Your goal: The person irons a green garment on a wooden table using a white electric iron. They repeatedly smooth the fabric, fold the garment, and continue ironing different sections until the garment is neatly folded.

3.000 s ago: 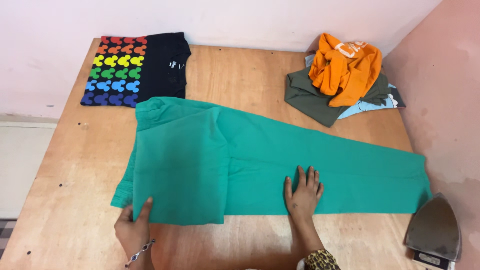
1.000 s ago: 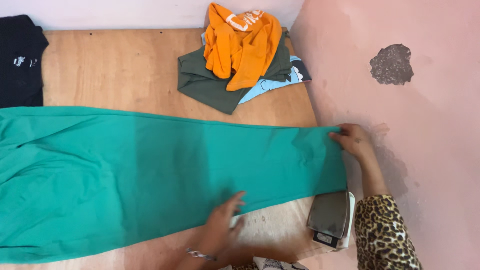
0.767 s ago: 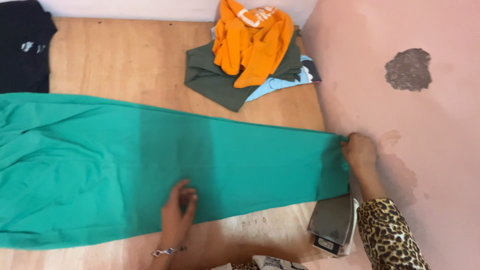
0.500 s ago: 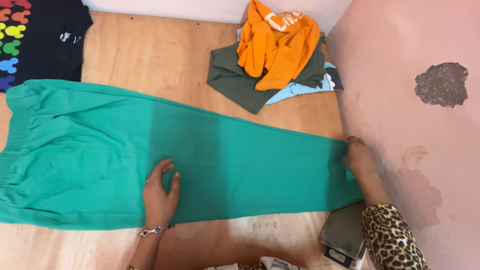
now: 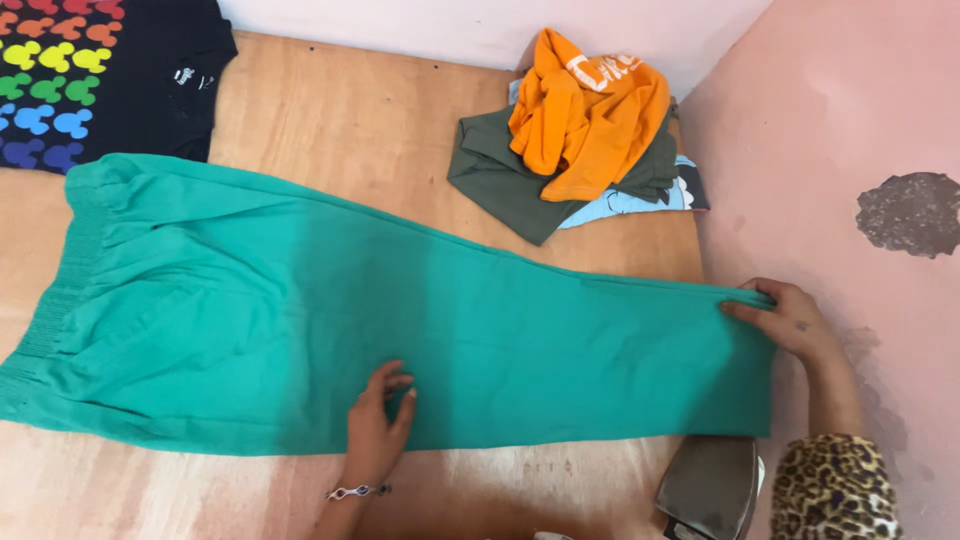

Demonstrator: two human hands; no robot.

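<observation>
A pair of teal green trousers (image 5: 300,320) lies flat and stretched across the wooden table (image 5: 370,130), waistband at the left, leg ends at the right. My left hand (image 5: 378,430) rests flat on the fabric near its front edge, fingers spread. At the far right, my right hand (image 5: 785,315) pinches the upper corner of the leg end next to the pink wall. A leopard-print sleeve covers my right forearm.
A clothes iron (image 5: 710,485) stands at the table's front right corner, just under the trouser end. A folded black shirt with coloured shapes (image 5: 90,70) lies at the back left. A heap of orange, olive and light blue clothes (image 5: 585,130) sits at the back right.
The trousers, folded over at the left three seconds ago, now lie opened out at full length. My right hand went to the leg end and pulls it; my left hand slid along the front edge.
</observation>
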